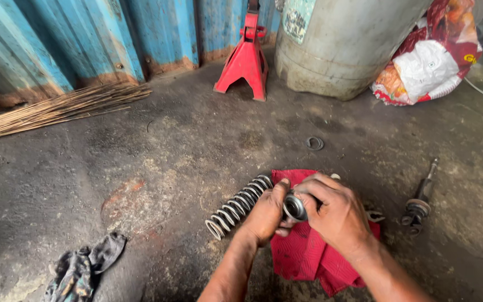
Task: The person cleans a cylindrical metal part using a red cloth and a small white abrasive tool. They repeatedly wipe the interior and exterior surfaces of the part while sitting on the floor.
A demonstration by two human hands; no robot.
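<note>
Both my hands meet over a red cloth (303,254) spread on the concrete floor. My right hand (336,215) grips a short round metal cylinder part (294,207), its open end facing me. My left hand (264,215) steadies that same part with the thumb on its rim. A grey coil spring (237,205) lies on the floor just left of my left hand, touching the edge of the cloth.
A shock absorber rod (420,202) lies right of the cloth. A small ring (315,143) rests farther back. A red jack stand (245,60), a grey drum (336,50), a printed sack (429,61), a straw broom (57,109) and a dirty rag (82,268) surround the spot.
</note>
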